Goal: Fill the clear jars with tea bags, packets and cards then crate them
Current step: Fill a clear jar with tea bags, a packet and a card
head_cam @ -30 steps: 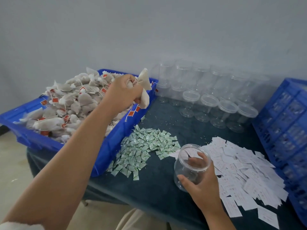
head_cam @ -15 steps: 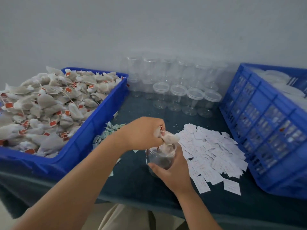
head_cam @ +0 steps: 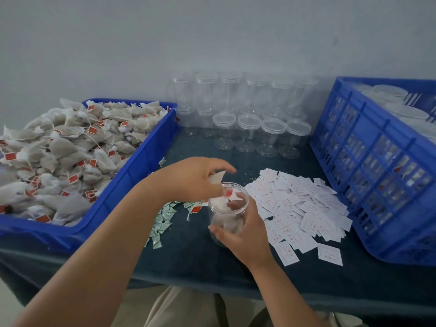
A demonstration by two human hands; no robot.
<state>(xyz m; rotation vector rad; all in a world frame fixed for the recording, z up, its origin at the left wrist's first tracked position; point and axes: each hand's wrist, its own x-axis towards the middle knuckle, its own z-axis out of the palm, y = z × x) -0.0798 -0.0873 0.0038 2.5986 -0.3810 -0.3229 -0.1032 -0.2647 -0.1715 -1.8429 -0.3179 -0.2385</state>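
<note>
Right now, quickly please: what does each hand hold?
Left hand: pinches a tea bag.
Right hand: grips the clear jar.

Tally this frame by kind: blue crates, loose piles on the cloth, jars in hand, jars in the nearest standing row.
Blue crates: 2, tea-bag crate and slatted crate
Loose piles: 2, green packets and white cards
Jar in right hand: 1
Nearest-row jars: 4
Total: 9

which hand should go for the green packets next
Left, probably. The left hand pinches a tea bag over the jar mouth, and the green packets lie just left of the jar, by that forearm. The right hand grips the jar, steadying it.
</note>
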